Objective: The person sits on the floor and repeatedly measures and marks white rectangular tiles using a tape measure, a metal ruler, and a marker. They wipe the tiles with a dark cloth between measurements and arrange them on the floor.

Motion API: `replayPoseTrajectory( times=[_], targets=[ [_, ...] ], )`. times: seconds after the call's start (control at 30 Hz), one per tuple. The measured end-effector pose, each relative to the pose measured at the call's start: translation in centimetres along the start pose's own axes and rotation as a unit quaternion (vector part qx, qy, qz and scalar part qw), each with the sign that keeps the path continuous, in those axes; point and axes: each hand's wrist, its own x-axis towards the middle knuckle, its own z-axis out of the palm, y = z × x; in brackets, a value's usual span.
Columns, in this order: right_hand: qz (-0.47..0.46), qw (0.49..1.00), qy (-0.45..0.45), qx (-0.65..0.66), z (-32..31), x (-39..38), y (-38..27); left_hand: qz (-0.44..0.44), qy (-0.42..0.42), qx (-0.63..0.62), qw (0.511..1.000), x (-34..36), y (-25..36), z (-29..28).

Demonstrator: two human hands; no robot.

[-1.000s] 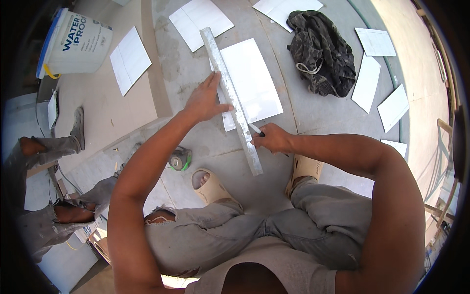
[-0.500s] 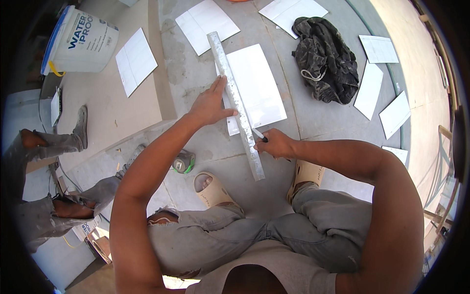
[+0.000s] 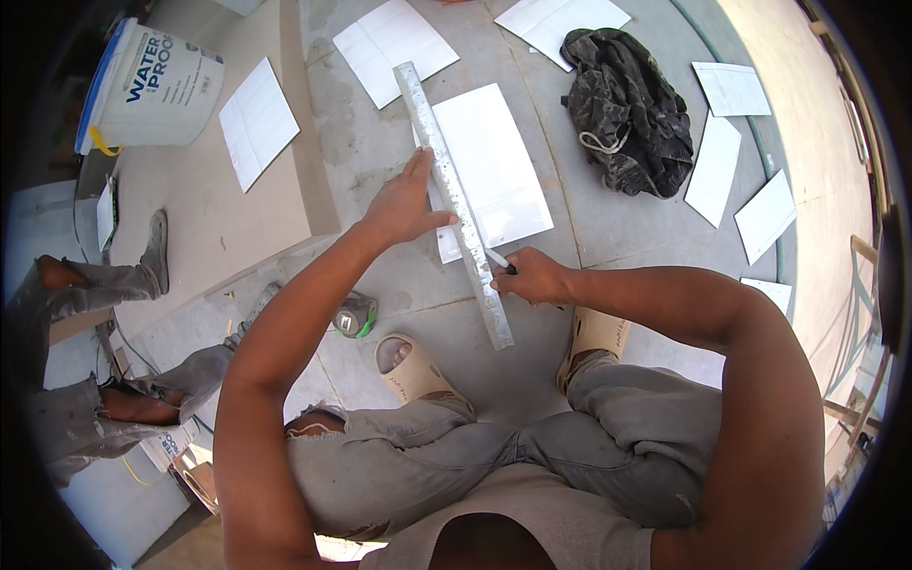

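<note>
A long galvanised metal bar (image 3: 440, 157) lies slantwise across a white tile (image 3: 494, 157) on the floor, and its near end sticks out past the tile toward my feet. My left hand (image 3: 407, 204) holds the bar down from the left, its fingertips and thumb pressed at the bar's edge and spread apart from each other. At the tile's near edge, my right hand (image 3: 534, 276) is closed round a marker pen (image 3: 501, 260) with a pale barrel and a dark end. The pen points up and left against the bar's right side. Its tip is hard to make out.
Several cut white tiles lie around, including one tile (image 3: 394, 47) beyond the bar. A dark crumpled garment (image 3: 629, 114) lies at the right. On the left are a white bucket (image 3: 161, 90) on a raised ledge (image 3: 190, 204), a tape measure (image 3: 354, 315) and another person's legs (image 3: 142, 389).
The view has shifted slightly, so the far things sit a little further left. My hands, the bar and the marker pen keep nearly the same places.
</note>
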Motion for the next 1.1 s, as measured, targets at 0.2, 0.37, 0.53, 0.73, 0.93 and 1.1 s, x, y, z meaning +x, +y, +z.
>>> replayPoseTrajectory(
  times=[0.2, 0.37, 0.53, 0.73, 0.93, 1.1],
  targets=[
    [0.017, 1.0, -0.007, -0.01, -0.1, 0.2, 0.1, -0.023, -0.026, -0.019, 0.999, 0.1, 0.6, -0.6],
    [0.042, 0.999, -0.018, -0.015, -0.2, 0.1, -0.2, -0.025, -0.026, -0.012, 0.999, 0.2, 0.5, -0.5],
    [0.044, 0.999, -0.02, -0.007, -0.4, -0.3, -0.7, -0.025, -0.029, -0.009, 0.999, 0.3, 0.6, -0.6],
    [0.075, 0.996, 0.039, 0.021, -2.3, -1.3, -3.1, -0.032, -0.03, 0.0, 0.999, 0.4, 0.7, -0.5],
    [-0.164, 0.938, 0.268, -0.149, -8.1, 0.7, -9.9, -0.053, -0.046, 0.009, 0.998, 0.2, 1.2, -0.9],
    [-0.316, 0.885, 0.319, -0.123, -10.4, 4.7, -13.2, -0.047, -0.041, 0.018, 0.998, 0.2, 1.3, -1.0]
  ],
)
